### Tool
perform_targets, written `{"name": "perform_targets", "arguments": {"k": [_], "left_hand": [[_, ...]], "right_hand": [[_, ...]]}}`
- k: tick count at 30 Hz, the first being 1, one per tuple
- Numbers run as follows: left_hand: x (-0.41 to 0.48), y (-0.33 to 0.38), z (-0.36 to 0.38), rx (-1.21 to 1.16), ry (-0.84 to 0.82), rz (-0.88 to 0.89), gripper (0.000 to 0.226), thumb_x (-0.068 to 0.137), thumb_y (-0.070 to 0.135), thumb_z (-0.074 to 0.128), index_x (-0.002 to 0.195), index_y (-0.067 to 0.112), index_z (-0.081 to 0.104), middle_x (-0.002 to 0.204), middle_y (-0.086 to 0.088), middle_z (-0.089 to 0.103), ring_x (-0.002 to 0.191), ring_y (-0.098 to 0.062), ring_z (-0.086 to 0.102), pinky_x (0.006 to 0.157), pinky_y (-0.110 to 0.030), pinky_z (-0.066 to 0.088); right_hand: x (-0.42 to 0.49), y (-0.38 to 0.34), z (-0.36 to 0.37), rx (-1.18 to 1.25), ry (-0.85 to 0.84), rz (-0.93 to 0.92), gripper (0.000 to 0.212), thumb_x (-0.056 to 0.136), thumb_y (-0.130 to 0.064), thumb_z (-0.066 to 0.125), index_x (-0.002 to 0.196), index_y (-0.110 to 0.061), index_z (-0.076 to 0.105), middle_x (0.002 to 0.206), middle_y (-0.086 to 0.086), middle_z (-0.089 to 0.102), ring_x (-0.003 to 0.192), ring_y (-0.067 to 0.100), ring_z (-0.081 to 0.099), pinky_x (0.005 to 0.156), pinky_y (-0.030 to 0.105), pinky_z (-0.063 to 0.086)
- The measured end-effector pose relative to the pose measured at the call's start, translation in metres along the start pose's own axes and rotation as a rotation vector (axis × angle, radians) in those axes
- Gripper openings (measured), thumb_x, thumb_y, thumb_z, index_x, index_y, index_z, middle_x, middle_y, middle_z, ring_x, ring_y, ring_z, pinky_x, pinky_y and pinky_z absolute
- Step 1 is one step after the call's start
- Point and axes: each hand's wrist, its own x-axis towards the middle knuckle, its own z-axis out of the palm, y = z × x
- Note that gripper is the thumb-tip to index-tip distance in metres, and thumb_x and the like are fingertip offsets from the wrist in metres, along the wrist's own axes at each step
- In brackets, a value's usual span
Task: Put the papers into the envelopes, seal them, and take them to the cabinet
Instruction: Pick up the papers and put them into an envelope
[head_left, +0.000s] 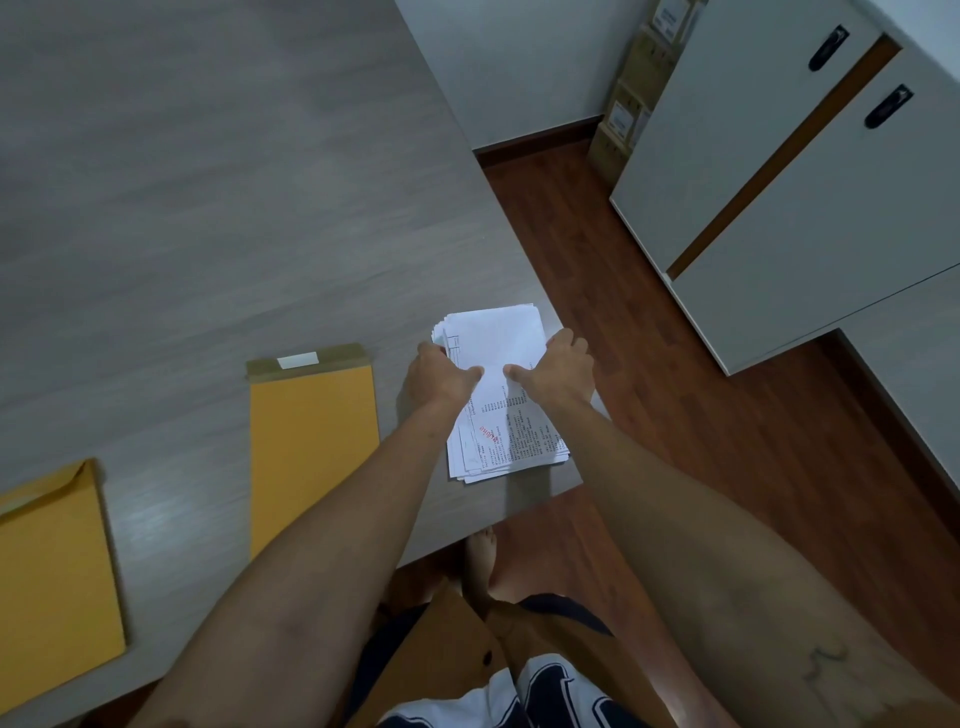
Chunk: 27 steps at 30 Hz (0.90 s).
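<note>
Head view.
- Left hand (441, 379): grips left edge of papers (493, 335), thumb on top.
- Right hand (558, 371): grips right edge of same stack, thumb on top. Thumb tips near each other, not touching.
- Papers: loose white stack between hands, on table (208, 208) at its right edge.
- First envelope (311, 447): flat, left of left hand, flap open at far end.
- Second envelope (52, 571): farther left.
- Cabinet (779, 182): beyond right hand, on floor.
</note>
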Motion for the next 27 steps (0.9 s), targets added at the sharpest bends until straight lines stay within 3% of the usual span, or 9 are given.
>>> {"name": "perform_targets", "arguments": {"k": [4,11,16,21,27], "left_hand": [[-0.002,0.007,0.001,-0.050,-0.033,-0.011,0.043,0.081,0.025,0.077,0.116,0.012,0.055,0.112,-0.003,0.067,0.084,-0.019,0.061,0.064,-0.028,0.044],[-0.001,-0.003,-0.003,-0.037,0.054,0.072,0.026,0.083,0.020,0.072,0.092,0.019,0.048,0.099,-0.001,0.064,0.084,-0.021,0.064,0.066,-0.033,0.052],[-0.011,-0.007,-0.003,-0.039,0.038,0.158,0.018,0.090,0.019,0.067,0.100,0.013,0.054,0.095,0.002,0.066,0.077,-0.017,0.061,0.053,-0.024,0.039],[-0.015,-0.005,-0.001,-0.075,-0.021,0.206,0.027,0.094,0.025,0.063,0.120,0.014,0.060,0.114,0.000,0.069,0.093,-0.020,0.066,0.068,-0.027,0.047],[-0.012,0.009,-0.009,-0.290,-0.047,0.109,0.030,0.099,0.018,0.054,0.128,0.010,0.057,0.127,-0.007,0.064,0.113,-0.027,0.061,0.092,-0.034,0.050]], "right_hand": [[-0.001,0.000,-0.001,0.008,-0.003,0.000,0.086,0.071,-0.056,0.079,0.134,-0.011,0.040,0.134,0.011,0.046,0.122,0.030,0.049,0.091,0.041,0.050],[0.000,0.000,-0.001,0.000,-0.007,0.000,0.086,0.071,-0.056,0.078,0.134,-0.011,0.040,0.135,0.011,0.046,0.123,0.029,0.049,0.090,0.041,0.050],[-0.001,-0.001,-0.001,-0.010,-0.006,0.002,0.087,0.072,-0.057,0.078,0.135,-0.012,0.039,0.135,0.011,0.046,0.123,0.029,0.049,0.090,0.039,0.050],[-0.003,0.001,-0.001,0.033,-0.009,-0.009,0.085,0.072,-0.057,0.077,0.134,-0.011,0.041,0.134,0.010,0.047,0.123,0.028,0.048,0.091,0.040,0.050],[-0.011,0.008,-0.008,0.303,0.102,-0.099,0.067,0.075,-0.069,0.063,0.123,-0.024,0.051,0.122,-0.003,0.056,0.111,0.016,0.051,0.093,0.041,0.051]]}}
